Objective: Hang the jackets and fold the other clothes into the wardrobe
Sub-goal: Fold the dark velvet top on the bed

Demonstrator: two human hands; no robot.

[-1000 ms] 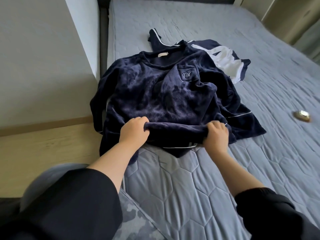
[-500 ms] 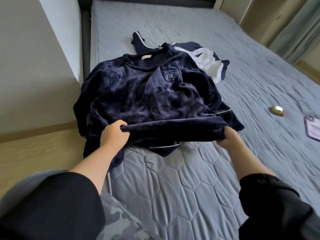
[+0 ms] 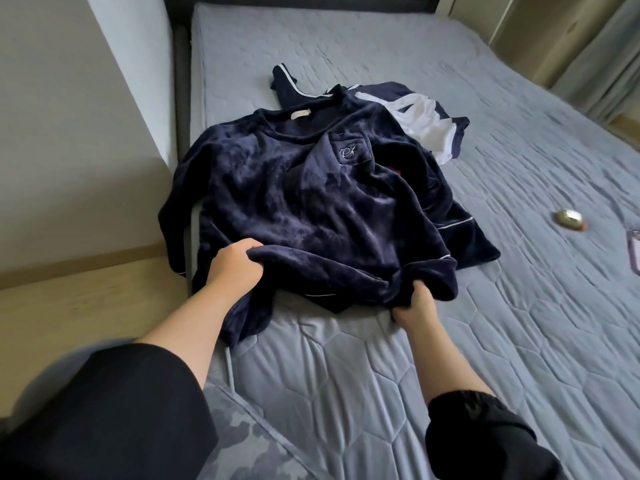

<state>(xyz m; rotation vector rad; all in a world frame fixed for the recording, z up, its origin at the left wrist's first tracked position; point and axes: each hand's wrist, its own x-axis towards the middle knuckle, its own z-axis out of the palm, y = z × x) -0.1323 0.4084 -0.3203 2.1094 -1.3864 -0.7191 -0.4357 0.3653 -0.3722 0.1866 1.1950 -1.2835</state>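
Top (image 3: 304,202): navy velvet pullover, lying front-up on the bed, collar pointing away from the person, hem nearest them.
Hem: lifted off the bed and bunched into a thick roll between the two hands; white piping shows just below it.
Left hand (image 3: 235,268): fingers curled round the left end of the bunched hem, gripping it; knuckles up.
Right hand (image 3: 415,304): fingers curled into the right end of the hem, gripping the fabric from below; fingertips hidden in the cloth.
Sleeves: one sleeve of the top hangs over the left bed edge toward the floor (image 3: 69,306); the other lies spread on the bed to the right.
Pocket (image 3: 349,152): on the chest, with pale embroidered lettering.
Second garment (image 3: 426,126): navy and white, partly under the top's far right shoulder, crumpled.
Red patch (image 3: 394,171): small, showing beside the top's right side; what it belongs to cannot be told.
Bed (image 3: 519,306): grey quilted cover, carrying both garments.
Gold object (image 3: 568,219): small, on the cover well to the right of the top.
Flat case (image 3: 635,251): at the right frame edge, near the gold object, cut off.
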